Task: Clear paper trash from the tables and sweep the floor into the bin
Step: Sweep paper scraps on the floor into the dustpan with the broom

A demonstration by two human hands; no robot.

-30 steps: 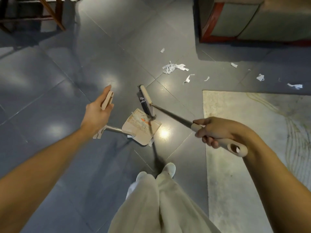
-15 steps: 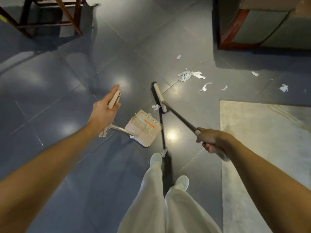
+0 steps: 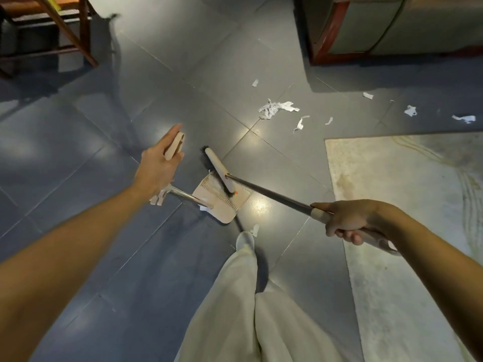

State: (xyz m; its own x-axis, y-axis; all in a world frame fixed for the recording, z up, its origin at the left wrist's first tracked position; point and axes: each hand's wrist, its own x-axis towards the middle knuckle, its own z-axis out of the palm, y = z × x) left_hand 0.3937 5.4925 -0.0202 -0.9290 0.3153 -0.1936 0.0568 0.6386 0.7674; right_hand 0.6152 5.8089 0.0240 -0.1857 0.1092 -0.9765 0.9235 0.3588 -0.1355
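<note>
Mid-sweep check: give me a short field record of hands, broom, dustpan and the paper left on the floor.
dustpan: tray down at the floor, ahead of the feet
broom: head across the tray's far edge, bristles overlapping it
left hand: holds the dustpan's handle by its top grip
right hand: grips the broom handle near its end
paper scraps: cluster plus loose bits beyond the broom, not yet swept; one bit by the shoe
rug: right of the tiles
</note>
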